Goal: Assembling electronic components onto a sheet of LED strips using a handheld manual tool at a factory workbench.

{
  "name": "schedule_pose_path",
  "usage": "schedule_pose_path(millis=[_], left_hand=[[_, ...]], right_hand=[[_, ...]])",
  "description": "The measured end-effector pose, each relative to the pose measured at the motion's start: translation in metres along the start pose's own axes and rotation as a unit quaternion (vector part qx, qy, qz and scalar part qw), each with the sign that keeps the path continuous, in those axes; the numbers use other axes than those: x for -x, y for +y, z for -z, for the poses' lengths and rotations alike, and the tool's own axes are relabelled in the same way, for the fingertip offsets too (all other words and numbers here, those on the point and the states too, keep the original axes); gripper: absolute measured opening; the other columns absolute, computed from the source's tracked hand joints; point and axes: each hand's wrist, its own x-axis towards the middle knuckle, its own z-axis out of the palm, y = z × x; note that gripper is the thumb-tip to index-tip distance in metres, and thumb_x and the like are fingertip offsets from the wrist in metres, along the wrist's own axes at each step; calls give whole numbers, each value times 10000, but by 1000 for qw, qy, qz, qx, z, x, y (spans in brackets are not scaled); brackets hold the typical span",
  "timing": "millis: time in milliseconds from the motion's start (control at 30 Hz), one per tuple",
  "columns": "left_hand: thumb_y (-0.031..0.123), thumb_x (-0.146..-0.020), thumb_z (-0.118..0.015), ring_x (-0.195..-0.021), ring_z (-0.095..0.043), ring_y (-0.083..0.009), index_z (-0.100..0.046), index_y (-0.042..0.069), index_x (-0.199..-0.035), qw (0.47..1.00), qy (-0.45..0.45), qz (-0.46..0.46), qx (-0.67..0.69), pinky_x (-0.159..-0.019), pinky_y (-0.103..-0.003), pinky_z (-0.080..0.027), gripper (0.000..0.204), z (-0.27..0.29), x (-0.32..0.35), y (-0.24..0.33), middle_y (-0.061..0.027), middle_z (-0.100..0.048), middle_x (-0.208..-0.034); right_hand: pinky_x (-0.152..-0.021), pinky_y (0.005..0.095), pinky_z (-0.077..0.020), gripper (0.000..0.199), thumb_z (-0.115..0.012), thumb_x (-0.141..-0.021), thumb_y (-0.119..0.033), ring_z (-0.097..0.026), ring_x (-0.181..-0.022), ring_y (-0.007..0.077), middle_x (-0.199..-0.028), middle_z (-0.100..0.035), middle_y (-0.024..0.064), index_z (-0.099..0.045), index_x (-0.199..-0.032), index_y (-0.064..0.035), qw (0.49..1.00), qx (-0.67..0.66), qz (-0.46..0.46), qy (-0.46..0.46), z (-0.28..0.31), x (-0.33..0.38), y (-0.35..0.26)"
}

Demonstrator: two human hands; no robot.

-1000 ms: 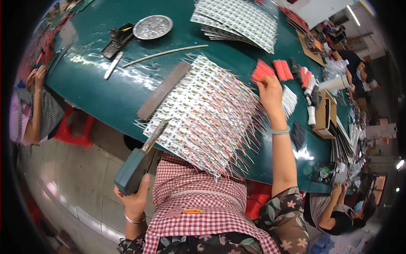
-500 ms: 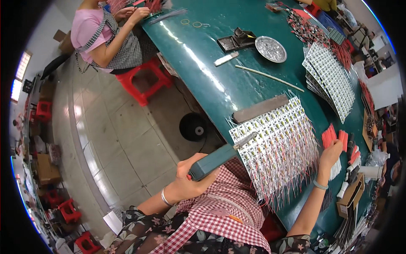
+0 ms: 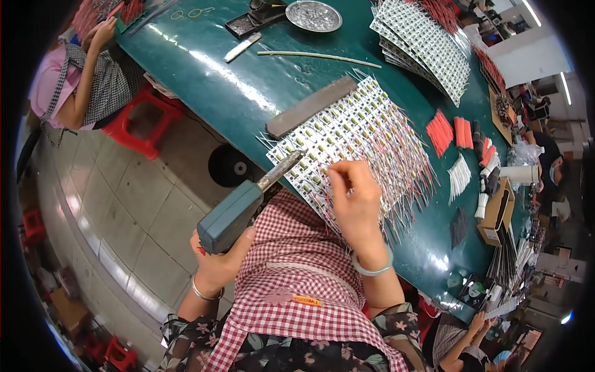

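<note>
My left hand (image 3: 217, 268) is wrapped round the green boxy handle of a soldering gun (image 3: 230, 218). Its metal tip reaches over the near left edge of a white circuit board panel (image 3: 367, 118). Rows of small green parts and many thin red and white wires cover that panel. Above the panel, right of the tip, my right hand (image 3: 356, 201) has thumb and forefinger pinched together. Whatever is in that pinch is too small to make out. A dark flat bar (image 3: 313, 106) lies across the panel's far left edge.
Bundles of short red pieces (image 3: 439, 133) and white pieces (image 3: 459, 178) lie right of the panel. Further off are a stack of similar panels (image 3: 427, 46), a metal dish (image 3: 314, 17) and a thin stick (image 3: 319, 57). A co-worker (image 3: 93, 80) sits at the far left.
My right hand has moved left from the red and white bundles to above the panel. The soldering gun and left hand sit lower left in the picture, as the whole view has shifted.
</note>
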Motion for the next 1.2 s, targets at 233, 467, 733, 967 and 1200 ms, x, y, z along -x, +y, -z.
schedule_pose_path(millis=[233,467,733,967,1200], left_hand=[[7,-821,-785,-779,-657,-114,-701,-61,-1028,997,-29,-14,-77,-704,-250,-512,234,6,-2,1,-75,-717,-914],[2,-826,-766,-735,-632,-114,-692,-43,-1032,988,-56,-93,-108,-668,-252,-494,223,-1,-9,0,-64,-683,-877],[19,-827,-772,-691,-614,-115,-681,-34,-977,985,-64,-106,-124,-634,-256,-484,183,-2,-12,-9,-73,-662,-826],[31,-815,-786,-670,-618,-122,-689,-32,-964,982,-62,-106,-145,-619,-258,-483,189,-1,-12,-7,-73,-665,-802],[-11,-790,-779,-679,-643,-146,-698,-63,-961,989,-40,-58,-132,-617,-265,-493,197,4,-5,-7,-101,-677,-833]], right_hand=[[-617,405,-482,155,-740,-837,33,-615,-708,286,-826,-605,120,-613,-911,-16,999,32,15,22,-37,23,12],[-652,425,-486,175,-739,-810,35,-607,-746,312,-832,-595,123,-605,-905,-27,997,64,36,29,-38,26,15],[-665,432,-489,191,-736,-801,42,-605,-765,323,-841,-590,130,-606,-921,-30,995,82,42,35,-40,26,14],[-665,435,-491,195,-736,-796,54,-601,-763,328,-838,-584,136,-605,-918,-23,995,82,44,34,-39,25,11],[-657,434,-484,187,-730,-796,57,-589,-749,327,-823,-569,139,-603,-910,-20,995,77,43,42,-39,25,11]])
